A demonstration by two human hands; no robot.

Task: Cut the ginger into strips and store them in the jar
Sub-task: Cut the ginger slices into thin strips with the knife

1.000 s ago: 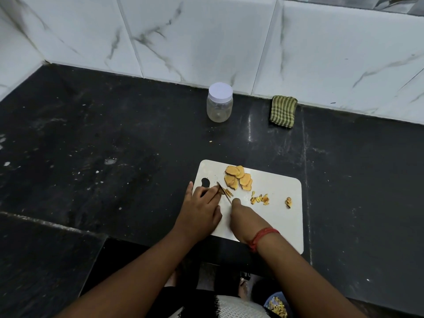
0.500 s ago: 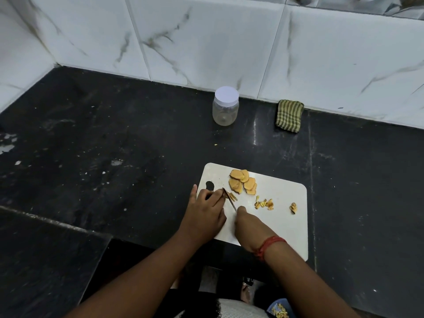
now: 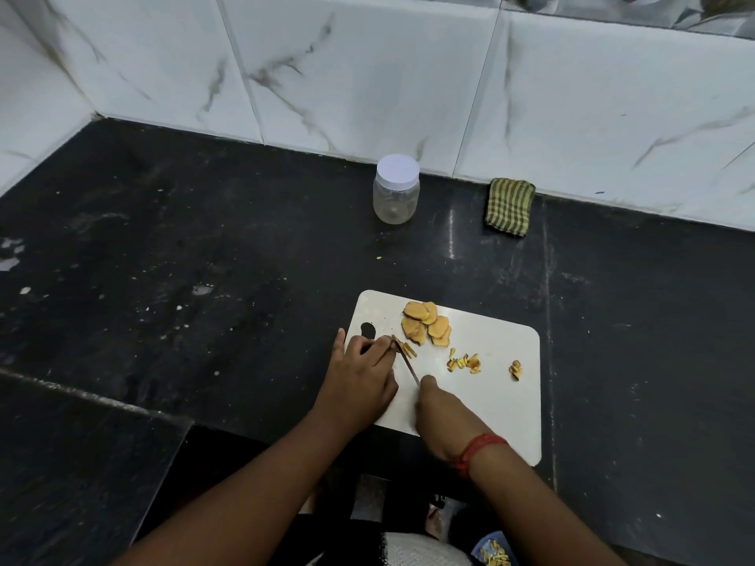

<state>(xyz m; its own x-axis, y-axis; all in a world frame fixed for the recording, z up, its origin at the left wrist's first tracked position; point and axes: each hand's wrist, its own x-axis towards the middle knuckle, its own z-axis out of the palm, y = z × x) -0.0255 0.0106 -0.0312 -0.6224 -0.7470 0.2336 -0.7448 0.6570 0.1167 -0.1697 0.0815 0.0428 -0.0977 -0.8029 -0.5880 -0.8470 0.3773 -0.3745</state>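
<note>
A white cutting board (image 3: 502, 394) lies on the black counter. Several orange ginger slices (image 3: 427, 328) are piled at its far side. My left hand (image 3: 361, 375) presses a ginger piece (image 3: 402, 348) down with its fingertips at the board's left end. My right hand (image 3: 443, 418) grips a knife (image 3: 409, 367) whose thin blade meets that piece. Cut ginger strips (image 3: 463, 362) and a small scrap (image 3: 516, 369) lie to the right. The clear jar (image 3: 395, 194), closed with a white lid, stands by the wall.
A folded green striped cloth (image 3: 510, 207) leans against the marble wall tiles right of the jar. The black counter (image 3: 163, 279) carries white specks and stains at the left. Its front edge steps inward below my arms.
The camera has shifted a little, so everything sits slightly lower and to the right. Both hands stay at the ginger piece, and the knife blade has moved slightly along it.
</note>
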